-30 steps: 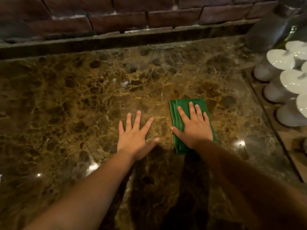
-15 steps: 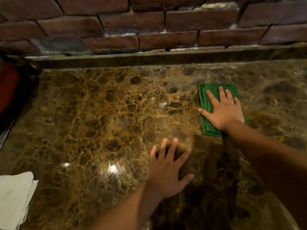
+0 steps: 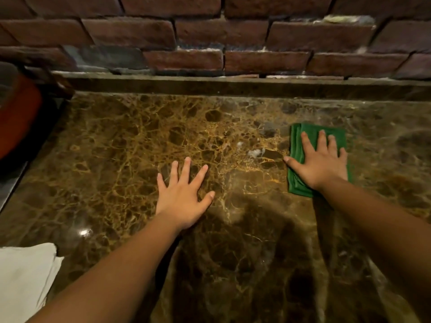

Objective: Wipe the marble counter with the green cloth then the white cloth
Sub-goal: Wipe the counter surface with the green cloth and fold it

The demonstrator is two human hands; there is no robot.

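1. Hands: two. The left hand is flat with fingers spread on bare stone; the right hand is flat on the cloth.
2. Green cloth: one, folded, under the right palm.
3. White cloth: one, at the near left edge, partly cut off by the frame.
4. Marble counter: one, brown with gold veins.
5. White specks on the stone: two small patches; the larger speck lies just left of the green cloth.
6. Red-orange object: one, far left, blurred, cannot tell what it is.
7. Brick wall: one, behind the counter.
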